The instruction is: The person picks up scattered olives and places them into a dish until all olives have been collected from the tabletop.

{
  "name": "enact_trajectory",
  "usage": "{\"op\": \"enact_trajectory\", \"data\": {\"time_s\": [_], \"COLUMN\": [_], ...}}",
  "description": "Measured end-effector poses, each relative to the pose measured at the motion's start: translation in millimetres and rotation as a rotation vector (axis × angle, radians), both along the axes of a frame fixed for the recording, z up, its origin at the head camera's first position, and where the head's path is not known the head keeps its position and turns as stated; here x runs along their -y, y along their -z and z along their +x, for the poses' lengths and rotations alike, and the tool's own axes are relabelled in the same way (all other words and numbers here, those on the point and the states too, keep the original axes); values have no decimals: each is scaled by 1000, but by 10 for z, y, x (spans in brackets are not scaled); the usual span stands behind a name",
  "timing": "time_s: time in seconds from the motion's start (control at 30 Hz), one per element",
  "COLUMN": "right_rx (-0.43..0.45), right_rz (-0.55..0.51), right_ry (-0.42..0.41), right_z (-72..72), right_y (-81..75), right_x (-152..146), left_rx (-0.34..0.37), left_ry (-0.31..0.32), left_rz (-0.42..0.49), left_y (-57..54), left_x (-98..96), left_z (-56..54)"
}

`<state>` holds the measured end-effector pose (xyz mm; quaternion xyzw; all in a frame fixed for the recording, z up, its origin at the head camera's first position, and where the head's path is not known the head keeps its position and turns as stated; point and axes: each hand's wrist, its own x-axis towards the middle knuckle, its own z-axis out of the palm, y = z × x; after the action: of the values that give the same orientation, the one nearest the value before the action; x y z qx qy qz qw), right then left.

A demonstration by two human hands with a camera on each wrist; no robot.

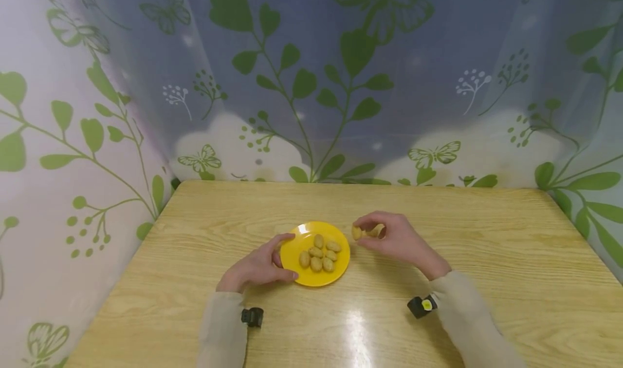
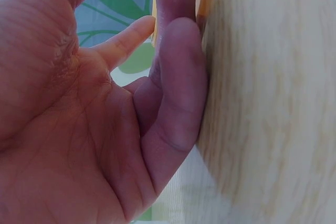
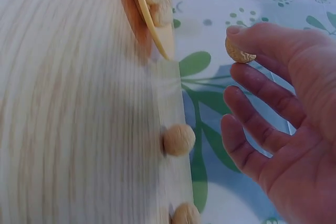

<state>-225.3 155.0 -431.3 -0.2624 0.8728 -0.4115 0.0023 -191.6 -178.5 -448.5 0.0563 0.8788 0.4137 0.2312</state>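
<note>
A yellow plate (image 1: 297, 272) carries several walnuts (image 1: 316, 263) grouped on its middle and right side. My left hand (image 1: 258, 262) holds the plate at its left edge, thumb over the near rim and index finger on the far rim. In the left wrist view, the other fingers (image 2: 181, 82) bend beside the tabletop, with only a sliver of plate showing. Just right of the plate, my right hand (image 1: 394, 235) pinches one walnut (image 3: 240, 51) between thumb and index finger, above the table. Its remaining fingers are loosely bent and hold nothing.
In the right wrist view, a loose walnut (image 3: 179, 140) and a second walnut (image 3: 186, 214) lie on the wooden table (image 1: 233, 206), near the right hand. A curtain (image 1: 311, 87) with leaf and butterfly prints hangs behind the table and along its left side.
</note>
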Motion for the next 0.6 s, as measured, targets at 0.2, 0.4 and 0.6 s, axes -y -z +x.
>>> {"op": "enact_trajectory", "data": {"time_s": [0.2,0.4,0.6], "right_rx": [-7,-3,-3], "right_rz": [-2,-1,-3], "right_ry": [-24,-47,-68], "right_z": [-5,-29,-44], "right_y": [-10,21,33], "right_x": [140,246,350], "left_rx": [3,5,15], "left_ry": [3,9,7], "left_rz": [3,5,15], "left_y": [-7,-6,-6], "left_x": [1,0,0], "left_z": [3,0,-2]}}
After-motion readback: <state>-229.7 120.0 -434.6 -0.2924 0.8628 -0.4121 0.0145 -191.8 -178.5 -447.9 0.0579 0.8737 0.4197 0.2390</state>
